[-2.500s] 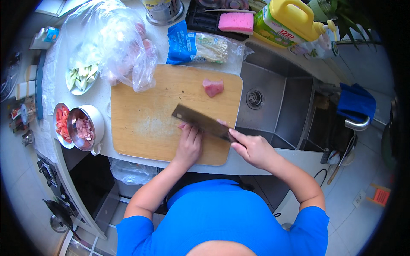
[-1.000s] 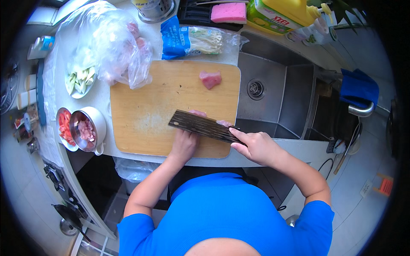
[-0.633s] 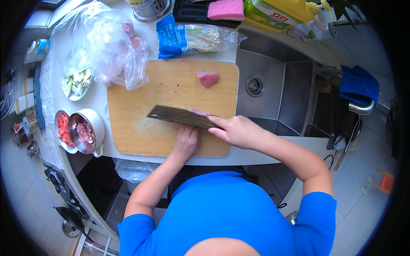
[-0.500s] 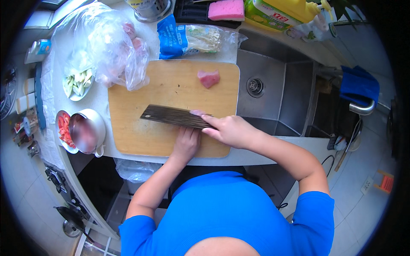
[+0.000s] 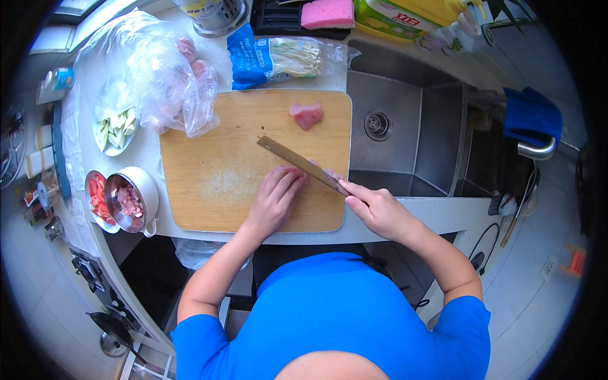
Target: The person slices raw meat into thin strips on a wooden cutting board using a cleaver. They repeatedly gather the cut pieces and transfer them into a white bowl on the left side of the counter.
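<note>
Right hand [image 5: 380,212] is gripping a cleaver [image 5: 294,159], left hand [image 5: 272,201] is pinning meat [image 5: 294,169], I think. Meat skidding could be nicking knuckles.

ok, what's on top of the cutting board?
One loose meat piece toward the far right corner; a second piece under the left hand, which covers part of it. The right hand holds a knife. A plastic bag covers the far left corner.

Beyond the far left corner of the rectangular steel sink [image 5: 396,149], a pink block-shaped sponge [image 5: 327,14] rests on a black plastic rack [image 5: 271,20], beside a green-labelled yellow plastic jug [image 5: 405,17].
</note>
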